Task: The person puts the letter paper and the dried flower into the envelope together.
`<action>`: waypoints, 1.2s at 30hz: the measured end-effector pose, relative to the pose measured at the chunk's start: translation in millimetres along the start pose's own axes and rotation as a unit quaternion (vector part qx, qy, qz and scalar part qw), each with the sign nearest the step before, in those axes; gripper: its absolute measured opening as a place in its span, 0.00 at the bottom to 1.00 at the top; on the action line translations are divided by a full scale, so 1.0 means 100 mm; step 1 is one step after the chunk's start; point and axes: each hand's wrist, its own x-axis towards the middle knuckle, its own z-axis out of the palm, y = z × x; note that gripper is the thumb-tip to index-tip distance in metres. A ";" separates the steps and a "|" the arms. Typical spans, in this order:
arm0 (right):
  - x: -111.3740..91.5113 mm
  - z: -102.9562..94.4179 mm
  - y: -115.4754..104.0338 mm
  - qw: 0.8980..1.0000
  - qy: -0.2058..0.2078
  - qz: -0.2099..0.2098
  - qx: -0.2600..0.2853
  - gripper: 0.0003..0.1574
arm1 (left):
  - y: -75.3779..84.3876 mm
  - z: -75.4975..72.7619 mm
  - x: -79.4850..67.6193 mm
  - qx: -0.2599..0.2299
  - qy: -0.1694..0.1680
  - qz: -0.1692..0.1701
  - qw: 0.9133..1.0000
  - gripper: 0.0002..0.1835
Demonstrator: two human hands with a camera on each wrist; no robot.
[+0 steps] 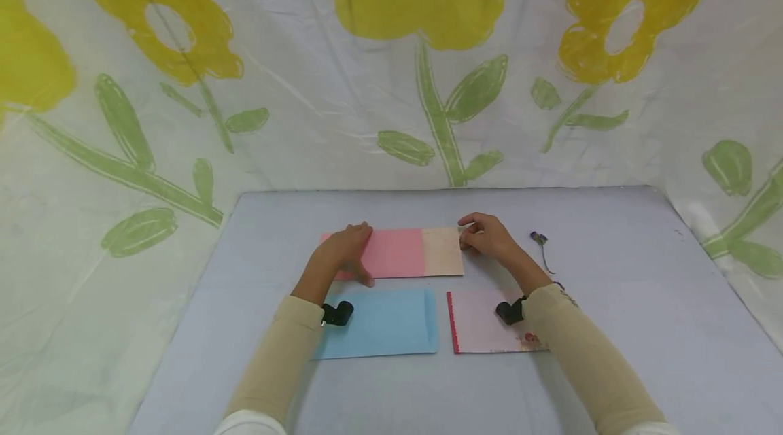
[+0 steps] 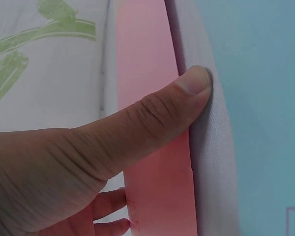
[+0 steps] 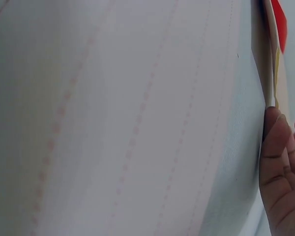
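In the head view, a pale lavender-grey bench (image 1: 477, 394) stretches out, its far edge meeting a creased white backdrop (image 1: 293, 122) that also rises along both sides, painted with yellow flowers and green stems. A blue envelope (image 1: 385, 323) lies flat on the bench. Just beyond the blue envelope is a pink envelope (image 1: 394, 251) with a cream end. To the blue envelope's right is pale pink lined paper (image 1: 477, 319) with a red edge; farther off, beyond and right of it, lies a dried flower (image 1: 540, 245). The left hand (image 1: 350, 248) spreads across the pink envelope, thumb apart from fingers. The right hand (image 1: 487, 238), fingers bent, is at the cream end.

The left wrist view shows the thumb crossing the pink envelope's edge towards the blue envelope.

In the right wrist view, fingertips touch the cream end; whether they pinch it, I cannot tell.
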 end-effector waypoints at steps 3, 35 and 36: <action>0.01 0.01 -0.02 1.000 0.001 -0.003 0.001 0.18 | 0.00 0.00 0.00 0.002 0.000 -0.003 1.000 0.62; 0.05 0.14 -0.07 1.000 -0.005 0.002 0.000 0.16 | -0.01 0.03 0.00 0.019 0.013 0.005 1.000 0.62; 0.05 0.14 -0.07 1.000 -0.005 0.003 0.001 0.16 | -0.01 0.02 -0.01 0.019 0.014 0.005 1.000 0.61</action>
